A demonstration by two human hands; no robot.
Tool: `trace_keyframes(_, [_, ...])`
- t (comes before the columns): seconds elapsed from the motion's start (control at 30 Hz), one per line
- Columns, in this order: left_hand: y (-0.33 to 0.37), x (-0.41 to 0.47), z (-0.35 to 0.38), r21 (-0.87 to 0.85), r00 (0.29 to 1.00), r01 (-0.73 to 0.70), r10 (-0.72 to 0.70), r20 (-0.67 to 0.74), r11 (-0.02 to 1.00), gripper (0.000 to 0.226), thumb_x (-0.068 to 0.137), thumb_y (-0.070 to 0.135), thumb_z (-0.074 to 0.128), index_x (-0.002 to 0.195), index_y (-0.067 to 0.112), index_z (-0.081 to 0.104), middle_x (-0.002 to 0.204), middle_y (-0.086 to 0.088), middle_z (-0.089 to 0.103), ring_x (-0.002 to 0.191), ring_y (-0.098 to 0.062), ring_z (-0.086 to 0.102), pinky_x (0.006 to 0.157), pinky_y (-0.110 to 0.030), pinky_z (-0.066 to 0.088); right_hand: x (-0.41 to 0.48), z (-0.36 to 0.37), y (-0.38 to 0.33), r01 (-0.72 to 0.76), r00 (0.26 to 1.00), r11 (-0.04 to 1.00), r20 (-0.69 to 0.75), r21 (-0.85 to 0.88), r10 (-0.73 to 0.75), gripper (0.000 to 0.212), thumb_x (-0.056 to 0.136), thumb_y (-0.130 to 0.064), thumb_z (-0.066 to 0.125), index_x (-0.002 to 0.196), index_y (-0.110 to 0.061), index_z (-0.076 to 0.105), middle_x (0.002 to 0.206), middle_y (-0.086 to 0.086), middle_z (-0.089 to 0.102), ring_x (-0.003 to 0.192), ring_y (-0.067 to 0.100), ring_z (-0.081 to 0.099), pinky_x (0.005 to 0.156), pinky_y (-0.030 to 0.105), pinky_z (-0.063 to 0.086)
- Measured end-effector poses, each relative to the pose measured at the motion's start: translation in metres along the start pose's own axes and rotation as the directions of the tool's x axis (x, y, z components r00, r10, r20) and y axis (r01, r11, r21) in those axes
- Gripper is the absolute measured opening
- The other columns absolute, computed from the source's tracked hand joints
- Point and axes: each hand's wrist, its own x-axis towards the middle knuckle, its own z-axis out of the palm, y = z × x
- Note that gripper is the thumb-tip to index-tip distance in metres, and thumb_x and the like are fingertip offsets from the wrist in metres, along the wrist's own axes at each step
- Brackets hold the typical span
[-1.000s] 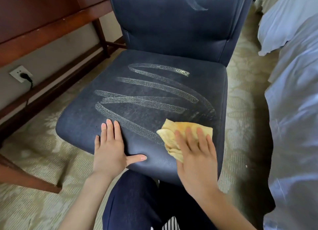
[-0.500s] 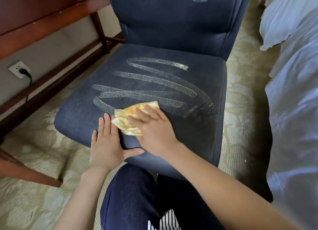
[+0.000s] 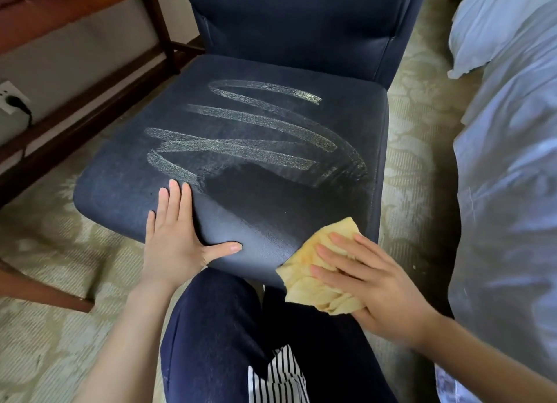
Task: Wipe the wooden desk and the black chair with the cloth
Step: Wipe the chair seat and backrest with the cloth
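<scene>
Your right fingers point(image 3: 346, 259) lie straight, slightly spread, pressing the cloth point(image 3: 313, 294) onto the front right corner of the chair point(image 3: 120, 188); your left fingers point(image 3: 176, 203) rest flat and together on its front edge, thumb splayed.

- The chair point(image 3: 256, 65): its back is cut off by the top edge, and its base is hidden under the seat and the person's legs point(image 3: 217, 327).
- The desk point(image 3: 45, 14): only its frame shows, top left.
- The cloth point(image 3: 310, 285): partly covered by the right hand point(image 3: 370, 285), whose thumb is hidden.
- The socket point(image 3: 9, 97) is cut off at the left edge.
- The bed point(image 3: 506, 161) is cut off at the right edge.
</scene>
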Motion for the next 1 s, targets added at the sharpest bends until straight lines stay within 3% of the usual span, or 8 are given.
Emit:
trace_keyframes(0.27, [0.005,-0.002,-0.001,0.004,1.000,-0.007,0.007,-0.007,1.000,0.144,0.036,0.089,0.039,0.152,0.012,-0.001,0.160,-0.004,-0.008,0.147,-0.020,-0.009,0.116,-0.044,0.004,0.060,-0.010,0.016,0.213,0.973,0.977,0.098,-0.013,-0.211,0.051,0.072,-0.018,0.079,0.120,-0.027,0.065,0.129,-0.006,0.059,0.129,0.023,0.047,0.108,0.047,0.033])
trace_keyframes(0.4, [0.004,-0.001,-0.002,-0.011,1.000,-0.016,0.016,0.006,1.000,0.138,0.046,0.084,0.051,0.152,0.013,-0.002,0.160,-0.003,-0.010,0.147,-0.020,-0.009,0.117,-0.043,0.004,0.112,-0.008,0.015,0.276,0.940,0.960,0.197,0.050,-0.280,0.042,0.084,-0.016,0.064,0.123,-0.029,0.062,0.133,-0.007,0.056,0.133,0.018,0.041,0.114,0.031,0.022])
trace_keyframes(0.5, [-0.004,0.002,-0.004,-0.059,0.998,-0.068,0.069,0.014,0.996,0.123,0.065,0.056,0.076,0.152,0.014,-0.001,0.159,-0.002,-0.010,0.147,-0.019,-0.009,0.118,-0.041,0.004,0.152,-0.004,0.013,0.298,0.909,0.944,0.259,0.142,-0.326,0.040,0.091,-0.013,0.056,0.127,-0.029,0.059,0.139,-0.007,0.050,0.139,0.015,0.030,0.116,0.026,0.014])
trace_keyframes(0.57, [-0.015,0.002,-0.010,-0.217,0.996,-0.080,0.085,0.015,0.973,0.111,0.071,0.031,0.080,0.152,0.015,0.006,0.160,-0.002,-0.001,0.146,-0.015,-0.004,0.117,-0.033,0.006,0.173,0.000,0.006,0.317,0.898,0.930,0.257,0.186,-0.357,0.038,0.092,-0.011,0.054,0.127,-0.024,0.060,0.138,-0.001,0.051,0.138,0.019,0.032,0.114,0.027,0.017])
trace_keyframes(0.67, [-0.031,-0.004,-0.016,-0.446,0.997,-0.006,-0.030,-0.074,0.895,0.096,0.074,0.005,0.074,0.151,0.016,0.019,0.159,-0.003,0.010,0.145,-0.009,0.003,0.110,-0.020,0.007,0.198,0.010,-0.008,0.291,0.920,0.934,0.209,0.206,-0.332,0.038,0.092,-0.010,0.054,0.128,-0.021,0.059,0.140,0.005,0.049,0.137,0.023,0.034,0.111,0.025,0.015])
trace_keyframes(0.83, [-0.038,-0.018,-0.001,-0.470,0.986,0.092,-0.145,-0.077,0.878,0.092,0.079,-0.010,0.060,0.152,0.016,0.010,0.159,-0.004,-0.002,0.146,-0.022,-0.009,0.110,-0.024,-0.001,0.226,0.032,-0.037,0.219,0.963,0.973,0.141,0.072,-0.228,0.046,0.092,-0.018,0.048,0.137,-0.027,0.047,0.147,-0.003,0.041,0.138,0.019,0.026,0.110,0.028,0.013])
trace_keyframes(1.0, [-0.037,-0.020,0.005,-0.481,0.985,0.099,-0.155,-0.079,0.871,0.087,0.082,-0.016,0.042,0.152,0.015,0.000,0.159,-0.004,-0.005,0.145,-0.026,-0.012,0.115,-0.036,0.002,0.206,0.033,-0.040,0.272,0.951,0.961,0.137,0.049,-0.276,0.048,0.089,-0.020,0.051,0.136,-0.027,0.050,0.148,-0.001,0.039,0.140,0.022,0.026,0.111,0.030,0.009])
